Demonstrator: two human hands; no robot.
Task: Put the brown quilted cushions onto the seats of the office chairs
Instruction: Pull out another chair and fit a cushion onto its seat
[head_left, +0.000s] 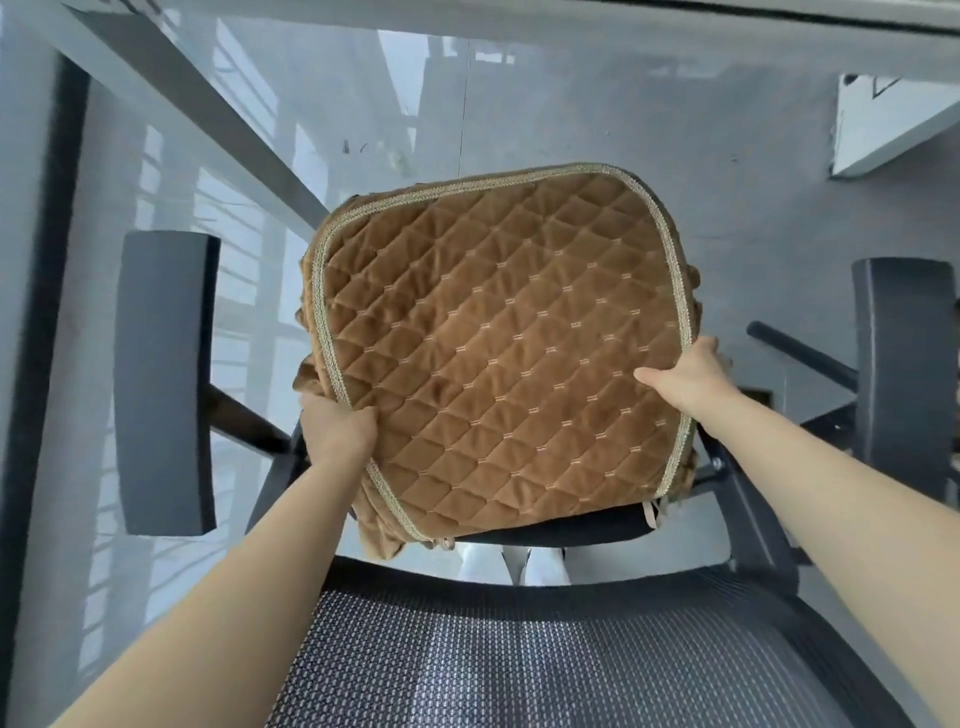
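Brown quilted cushion over the chair seat — left hand and right hand grasp its side edges; likely soft, light, floppy — best held at the piped border.

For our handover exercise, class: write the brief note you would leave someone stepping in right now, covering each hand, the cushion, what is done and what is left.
Left hand: grips the brown quilted cushion at its near left edge.
Right hand: grips its right edge, thumb on top.
Cushion: over the office chair's seat, between the armrests, slightly skewed; the black seat edge shows at the near side.
Done: cushion brought to this chair.
Left: probably straighten it, settle it flat, let go.
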